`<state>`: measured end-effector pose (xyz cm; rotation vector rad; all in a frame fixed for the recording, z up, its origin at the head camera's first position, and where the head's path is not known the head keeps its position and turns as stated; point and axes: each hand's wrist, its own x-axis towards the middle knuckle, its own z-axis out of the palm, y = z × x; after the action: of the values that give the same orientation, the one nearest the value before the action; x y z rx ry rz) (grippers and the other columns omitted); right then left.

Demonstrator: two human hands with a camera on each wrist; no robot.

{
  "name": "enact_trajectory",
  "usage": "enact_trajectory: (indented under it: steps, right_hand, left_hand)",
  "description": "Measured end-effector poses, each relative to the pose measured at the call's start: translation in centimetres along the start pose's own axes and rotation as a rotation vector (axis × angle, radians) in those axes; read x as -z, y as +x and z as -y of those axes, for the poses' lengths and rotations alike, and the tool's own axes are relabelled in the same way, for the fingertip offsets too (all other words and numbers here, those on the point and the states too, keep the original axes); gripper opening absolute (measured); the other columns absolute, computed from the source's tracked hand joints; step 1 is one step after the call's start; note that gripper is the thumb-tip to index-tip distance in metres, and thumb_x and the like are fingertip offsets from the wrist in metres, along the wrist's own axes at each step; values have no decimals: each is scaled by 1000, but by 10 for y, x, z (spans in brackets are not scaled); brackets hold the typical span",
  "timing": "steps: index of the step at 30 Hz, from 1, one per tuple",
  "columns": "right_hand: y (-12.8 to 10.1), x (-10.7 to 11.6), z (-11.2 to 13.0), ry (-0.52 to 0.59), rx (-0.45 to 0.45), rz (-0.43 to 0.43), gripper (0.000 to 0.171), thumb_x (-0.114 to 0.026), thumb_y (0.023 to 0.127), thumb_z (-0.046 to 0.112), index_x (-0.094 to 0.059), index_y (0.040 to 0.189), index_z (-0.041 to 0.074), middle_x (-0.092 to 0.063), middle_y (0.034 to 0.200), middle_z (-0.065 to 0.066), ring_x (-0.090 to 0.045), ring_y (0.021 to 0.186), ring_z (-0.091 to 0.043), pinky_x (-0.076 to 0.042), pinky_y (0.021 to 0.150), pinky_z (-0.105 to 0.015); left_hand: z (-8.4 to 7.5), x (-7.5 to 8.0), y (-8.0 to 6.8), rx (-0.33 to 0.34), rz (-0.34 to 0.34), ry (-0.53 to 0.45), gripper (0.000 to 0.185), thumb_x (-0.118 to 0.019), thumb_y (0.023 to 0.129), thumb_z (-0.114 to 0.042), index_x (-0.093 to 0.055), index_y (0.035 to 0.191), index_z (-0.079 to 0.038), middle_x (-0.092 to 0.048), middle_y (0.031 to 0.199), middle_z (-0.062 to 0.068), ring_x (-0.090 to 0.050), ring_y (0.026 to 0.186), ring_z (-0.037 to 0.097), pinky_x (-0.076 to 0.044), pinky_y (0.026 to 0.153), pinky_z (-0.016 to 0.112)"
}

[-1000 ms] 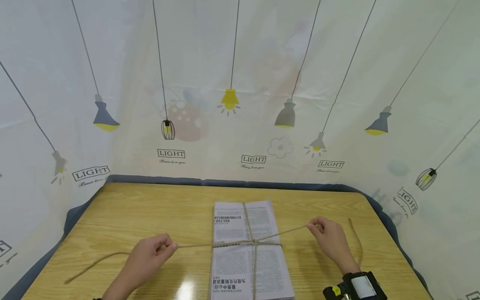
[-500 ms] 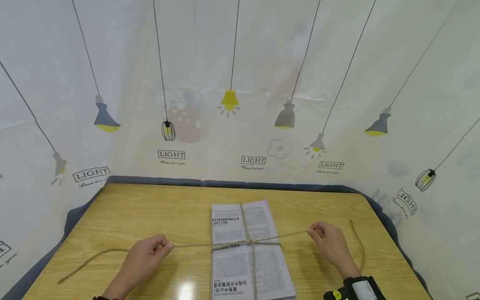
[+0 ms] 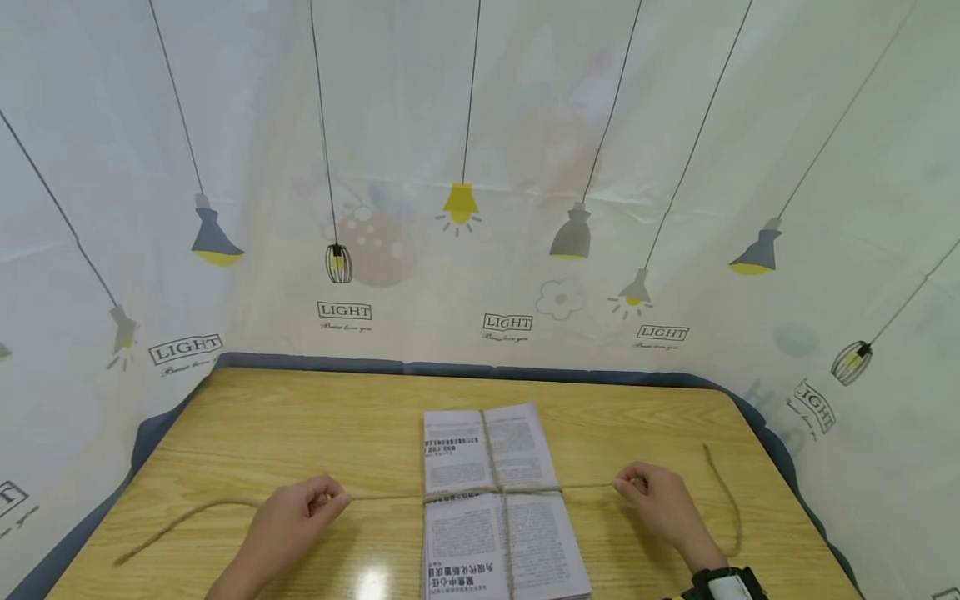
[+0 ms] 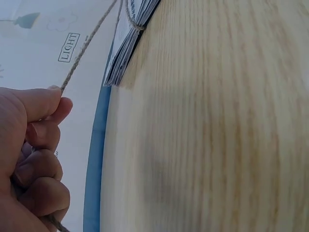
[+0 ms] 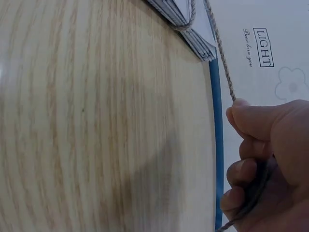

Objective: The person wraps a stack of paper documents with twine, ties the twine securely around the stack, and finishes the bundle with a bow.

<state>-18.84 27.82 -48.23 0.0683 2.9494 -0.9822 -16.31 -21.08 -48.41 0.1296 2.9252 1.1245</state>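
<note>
Rough brown jute twine [image 3: 187, 523] trails loose across the pale oak-grain wooden table [image 3: 300, 425], running from the far left in toward the left hand [image 3: 288, 521]. That hand has its fingers curled round the twine, thumb and forefinger pinching it at the tip; in the left wrist view the cord leaves the pinch and climbs taut toward the paper, while another bit of it shows below the curled fingers [image 4: 41, 169]. Just right of this grip the twine stretches straight and low over the wood to the flat stack of printed grey-white newspapers [image 3: 465, 454], which lies on the table between the two hands. On top of the stack the cord crosses itself: one strand runs along the stack's length, another across its width, and they meet at a crossing [image 3: 501, 490] about the middle of the top sheet. Whether that crossing is knotted I cannot tell. From there the twine goes on, again taut, to the right hand [image 3: 663, 508], which pinches it between thumb and forefinger with the other fingers folded round it, as the right wrist view shows. Beyond this grip, on its right side, the free end curves away over the wood and back toward the near edge. A black wrist strap sits behind the right hand. A white curtain printed with hanging lamps [image 3: 480, 167] stands behind the table.
</note>
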Motion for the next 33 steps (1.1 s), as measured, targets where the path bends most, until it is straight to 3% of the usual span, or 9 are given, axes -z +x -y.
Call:
enact_trajectory:
  steps: [5,10,13,15,20,22,27,30,33]
  right_hand:
    - [0,0,1,-28,34,-29,10,-64,95,20,-71,94,13,-53,70,0,-46,60,-10,-39,59,-25]
    - [-3,2,4,-194,110,-135,6,-72,87,26,-75,88,21,-63,90,-2,-58,84,-21,-44,74,-43]
    - [-4,2,5,-268,114,-172,8,-75,84,31,-77,86,24,-65,87,-2,-59,82,-24,-42,73,-45]
    - [-4,1,7,-258,78,-148,10,-74,85,31,-77,87,22,-67,80,0,-57,71,-19,-41,64,-37]
    - [-4,-4,12,-181,-49,-94,16,-71,88,30,-76,95,16,-67,68,2,-42,50,-12,-27,47,-26]
    - [-5,-6,14,-172,-64,-103,16,-71,89,29,-76,95,15,-69,71,2,-45,51,-11,-31,47,-26]
    - [-5,-9,15,-95,-62,-134,19,-68,91,27,-75,97,11,-73,81,-1,-60,62,-8,-46,55,-28]
    - [-5,-12,17,14,-91,-145,24,-65,93,29,-74,102,8,-75,86,-4,-65,68,-10,-50,60,-29]
    - [-3,-16,21,150,-141,-157,24,-63,95,26,-72,106,6,-75,89,-7,-68,75,-14,-51,64,-28]
  left_hand:
    - [-1,-1,2,-25,-17,25,11,-65,93,-33,-71,90,-24,-51,58,-11,-36,49,1,-35,50,21]
    - [-3,-1,5,-63,-56,48,7,-68,92,-29,-72,88,-25,-63,78,-12,-50,67,0,-44,62,21]
    - [-3,-3,4,-123,-147,110,4,-73,87,-27,-74,84,-26,-60,77,-11,-46,65,0,-42,60,20]
    - [-3,-4,4,-147,-194,154,4,-75,86,-28,-74,83,-26,-59,74,-12,-41,60,0,-37,56,19]
    - [-8,-5,4,-50,-139,141,12,-69,90,-32,-76,90,-21,-45,53,-10,-28,44,2,-28,45,20]
    - [-11,-5,4,-5,-117,116,16,-67,92,-32,-76,92,-19,-44,51,-9,-29,41,2,-28,43,20]
    - [-16,-9,5,55,-149,12,17,-64,94,-32,-73,95,-17,-70,75,-8,-57,59,3,-45,55,23]
    - [-17,-13,6,111,-184,-106,23,-63,94,-39,-72,99,-19,-74,90,-4,-66,76,8,-51,65,24]
    - [-20,-17,10,184,-206,-251,34,-63,92,-48,-71,105,-18,-75,98,2,-68,79,11,-50,64,23]
